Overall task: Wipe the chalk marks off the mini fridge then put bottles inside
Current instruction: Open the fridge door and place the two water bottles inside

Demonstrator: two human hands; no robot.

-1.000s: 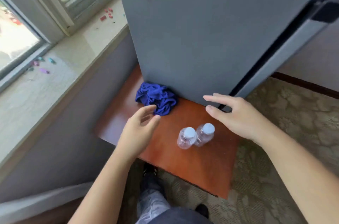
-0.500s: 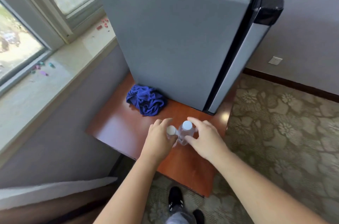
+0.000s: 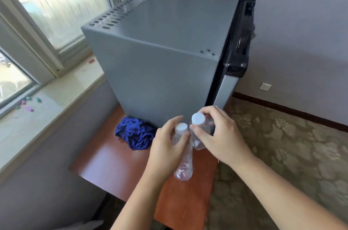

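Obs.: both hands in front of the mini fridge [image 3: 160, 60], at the low corner of its grey side panel.

Left hand [image 3: 167, 147]: fingers and thumb curled round the neck of the left bottle [image 3: 185, 165], just under its white cap. The bottle is clear and hangs tilted.

Right hand [image 3: 220, 135]: fingers wrapped over the right bottle [image 3: 199, 143], thumb pressed on its near side. White cap, sitting higher than the other.

The two bottles touch near their caps.

Blue cloth [image 3: 134, 133]: crumpled on the wooden table [image 3: 113, 169], against the foot of the fridge, untouched by either hand.
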